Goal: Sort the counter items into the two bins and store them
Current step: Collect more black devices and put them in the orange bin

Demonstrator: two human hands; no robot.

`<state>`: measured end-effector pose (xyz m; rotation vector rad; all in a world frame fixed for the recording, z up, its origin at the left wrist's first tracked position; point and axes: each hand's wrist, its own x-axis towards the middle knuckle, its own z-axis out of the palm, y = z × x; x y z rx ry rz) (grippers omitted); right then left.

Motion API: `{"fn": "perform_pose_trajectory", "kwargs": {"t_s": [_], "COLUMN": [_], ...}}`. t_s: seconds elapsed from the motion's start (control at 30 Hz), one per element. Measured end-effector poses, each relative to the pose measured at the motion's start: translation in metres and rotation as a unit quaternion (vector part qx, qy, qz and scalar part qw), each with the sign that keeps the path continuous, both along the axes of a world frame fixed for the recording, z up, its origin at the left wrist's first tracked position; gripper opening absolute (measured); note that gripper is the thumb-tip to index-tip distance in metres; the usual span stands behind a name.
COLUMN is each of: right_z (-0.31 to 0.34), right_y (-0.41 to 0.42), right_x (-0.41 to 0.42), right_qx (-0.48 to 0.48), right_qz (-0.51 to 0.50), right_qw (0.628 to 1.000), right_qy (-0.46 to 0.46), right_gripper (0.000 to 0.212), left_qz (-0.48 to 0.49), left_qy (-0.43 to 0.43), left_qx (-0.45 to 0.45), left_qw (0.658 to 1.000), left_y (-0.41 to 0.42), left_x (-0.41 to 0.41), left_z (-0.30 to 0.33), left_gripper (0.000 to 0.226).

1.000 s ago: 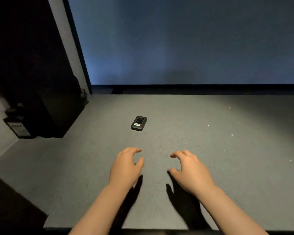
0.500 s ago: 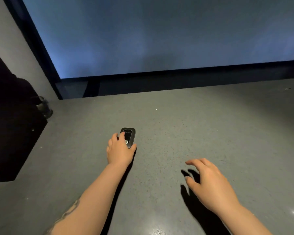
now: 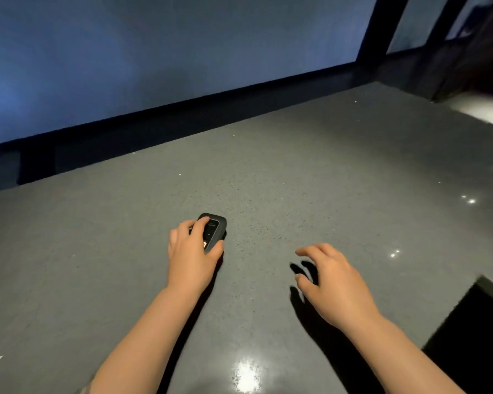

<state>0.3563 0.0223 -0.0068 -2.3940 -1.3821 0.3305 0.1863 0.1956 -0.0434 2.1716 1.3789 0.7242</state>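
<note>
A small black device (image 3: 215, 229) with a dark screen lies on the grey counter (image 3: 296, 180), near its middle. My left hand (image 3: 192, 251) grips it, fingers over its top and left side, thumb at its near right corner. My right hand (image 3: 332, 282) hovers just above the counter to the right, fingers loosely curled, holding nothing. No bin is in view.
A blue wall panel (image 3: 154, 52) with a dark base strip runs along the counter's far edge. A dark post (image 3: 377, 29) stands at the back right. The counter's near right corner ends at a black drop (image 3: 478, 336).
My left hand has closed round the black device, which it was only touching half a second ago. The view has swung to the right. My right hand has stayed low over the counter.
</note>
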Motion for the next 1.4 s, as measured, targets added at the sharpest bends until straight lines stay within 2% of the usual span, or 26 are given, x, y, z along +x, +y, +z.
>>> {"fn": "perform_pose_trajectory", "kwargs": {"t_s": [0.13, 0.3, 0.47, 0.67, 0.93, 1.13, 1.4], "right_z": [0.002, 0.011, 0.021, 0.025, 0.036, 0.041, 0.034], "right_y": [-0.071, -0.194, -0.332, -0.51, -0.725, -0.83, -0.961], "right_x": [0.033, 0.062, 0.066, 0.034, -0.017, -0.027, 0.032], "right_qx": [0.006, 0.012, 0.025, 0.026, 0.005, 0.006, 0.004], "right_qz": [-0.113, -0.287, -0.452, -0.608, -0.735, -0.788, -0.825], "right_qw": [0.994, 0.958, 0.891, 0.791, 0.671, 0.611, 0.559], "right_qy": [0.007, -0.029, -0.046, -0.071, -0.094, -0.081, -0.084], "right_gripper": [0.041, 0.042, 0.042, 0.042, 0.042, 0.04, 0.038], "left_qz": [-0.168, -0.346, -0.505, -0.648, -0.765, -0.805, -0.839], "left_qy": [-0.026, -0.057, -0.073, -0.078, -0.081, -0.067, -0.085], "left_qx": [-0.008, -0.017, -0.013, -0.015, -0.051, -0.055, -0.056], "left_qw": [0.985, 0.936, 0.86, 0.758, 0.637, 0.587, 0.535], "left_y": [-0.061, -0.163, -0.294, -0.483, -0.738, -0.852, -0.996], "left_x": [0.08, 0.171, 0.235, 0.272, 0.276, 0.291, 0.363], "left_z": [0.013, 0.031, 0.047, 0.056, 0.06, 0.067, 0.068], "left_gripper": [0.051, 0.05, 0.053, 0.055, 0.052, 0.052, 0.049]}}
